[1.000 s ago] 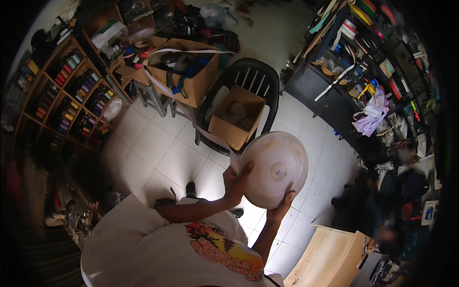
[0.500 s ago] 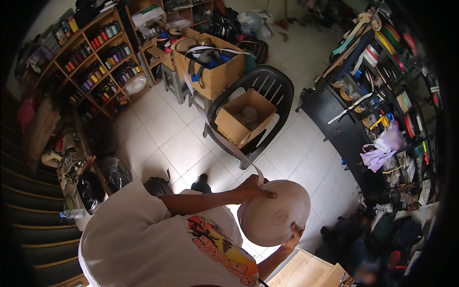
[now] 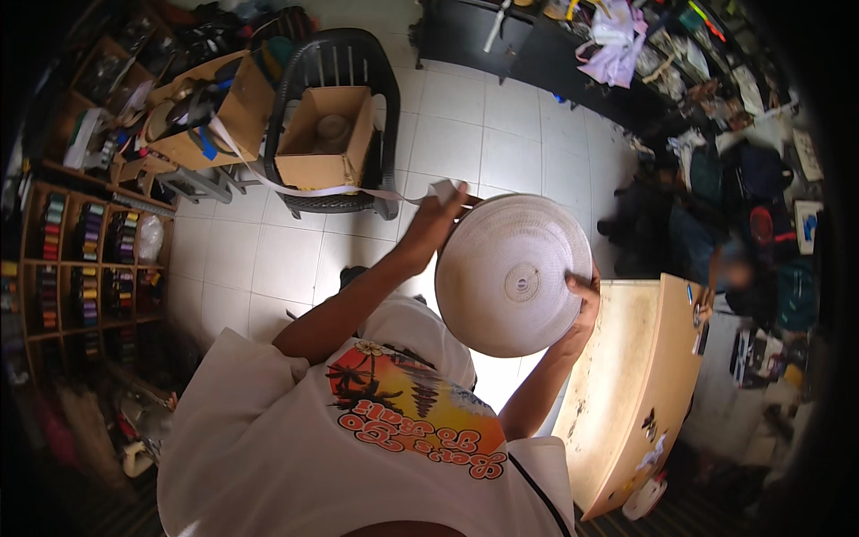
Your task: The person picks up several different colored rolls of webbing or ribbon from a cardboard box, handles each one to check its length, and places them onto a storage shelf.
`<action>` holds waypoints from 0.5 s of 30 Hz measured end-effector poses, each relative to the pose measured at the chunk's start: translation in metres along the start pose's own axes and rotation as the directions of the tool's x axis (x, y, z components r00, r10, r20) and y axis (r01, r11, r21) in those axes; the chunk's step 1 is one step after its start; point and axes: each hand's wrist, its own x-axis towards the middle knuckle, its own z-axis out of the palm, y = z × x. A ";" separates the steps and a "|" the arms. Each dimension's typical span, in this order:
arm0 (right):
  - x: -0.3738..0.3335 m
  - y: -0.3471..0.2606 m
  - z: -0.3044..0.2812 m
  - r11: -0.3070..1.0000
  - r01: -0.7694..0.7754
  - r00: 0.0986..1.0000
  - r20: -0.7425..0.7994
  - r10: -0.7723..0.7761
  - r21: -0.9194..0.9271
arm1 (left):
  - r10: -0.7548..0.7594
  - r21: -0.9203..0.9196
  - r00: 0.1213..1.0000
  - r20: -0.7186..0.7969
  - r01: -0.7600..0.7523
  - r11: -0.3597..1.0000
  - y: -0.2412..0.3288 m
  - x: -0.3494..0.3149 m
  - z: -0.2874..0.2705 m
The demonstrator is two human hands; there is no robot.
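Observation:
My right hand (image 3: 583, 309) grips the right rim of a large, flat roll of whitish webbing (image 3: 501, 277), thumb on its face and fingers behind. The roll is tilted with its round, coiled side up, and a small hole shows at its centre. At the roll's upper left edge, my left hand (image 3: 431, 224) is closed on a pale webbing strap (image 3: 344, 191). From there the strap runs leftward past the chair to a cardboard box full of straps and rolls (image 3: 242, 98). Whether the strap joins the roll is hidden behind my left hand.
A black plastic chair (image 3: 386, 80) holds an open cardboard box (image 3: 309, 170) with a round roll inside. Close on my right stands a wooden table (image 3: 617, 358). Thread shelves (image 3: 98, 210) line the left; a black cabinet (image 3: 461, 40) stands ahead. A person sits among dark things at right.
My view has turned right, so the chair and boxes now lie farther left. The roll shows more of its face. My left hand has shifted to the roll's upper left, with the strap still in it.

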 end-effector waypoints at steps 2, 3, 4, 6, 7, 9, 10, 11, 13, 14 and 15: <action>-0.011 0.001 -0.018 0.997 0.074 0.994 -0.083 -0.070 0.036 | -0.006 -0.236 1.000 0.002 0.006 0.972 0.008 0.000 -0.002; -0.014 -0.001 -0.027 0.993 0.088 0.991 -0.109 -0.079 0.081 | 0.043 -0.331 0.998 0.035 -0.029 0.943 0.008 0.003 -0.009; -0.017 -0.004 -0.037 0.987 0.103 0.987 -0.132 -0.086 0.125 | 0.012 -0.349 0.997 0.073 0.014 0.937 0.010 0.003 -0.016; -0.020 -0.007 -0.065 0.968 0.123 0.981 -0.173 -0.086 0.218 | 0.061 -0.456 0.993 0.098 -0.009 0.890 0.007 0.005 -0.025; -0.022 -0.007 -0.079 0.964 0.157 0.967 -0.234 -0.106 0.214 | 0.069 -0.520 0.995 0.077 -0.019 0.854 0.006 0.006 -0.028; -0.019 -0.012 -0.088 0.949 0.233 0.929 -0.338 -0.152 0.212 | 0.125 -0.633 0.945 0.303 0.101 0.767 0.009 0.008 -0.046; -0.018 -0.017 -0.091 0.944 0.238 0.933 -0.322 -0.158 0.227 | 0.164 -0.673 0.900 0.405 0.172 0.720 0.011 0.011 -0.048; -0.015 -0.016 -0.099 0.952 0.233 0.935 -0.316 -0.162 0.200 | 0.203 -0.654 0.867 0.456 0.172 0.736 0.014 0.013 -0.044; -0.007 -0.014 -0.121 0.965 0.222 0.936 -0.306 -0.171 0.142 | 0.273 -0.619 0.786 0.555 0.171 0.766 0.024 0.028 -0.025; -0.003 -0.013 -0.124 0.973 0.196 0.939 -0.309 -0.150 0.123 | 0.232 -0.582 0.789 0.569 0.186 0.792 0.033 0.033 -0.011; -0.001 -0.012 -0.121 0.980 0.168 0.947 -0.293 -0.130 0.109 | 0.228 -0.518 0.792 0.567 0.128 0.846 0.040 0.041 0.004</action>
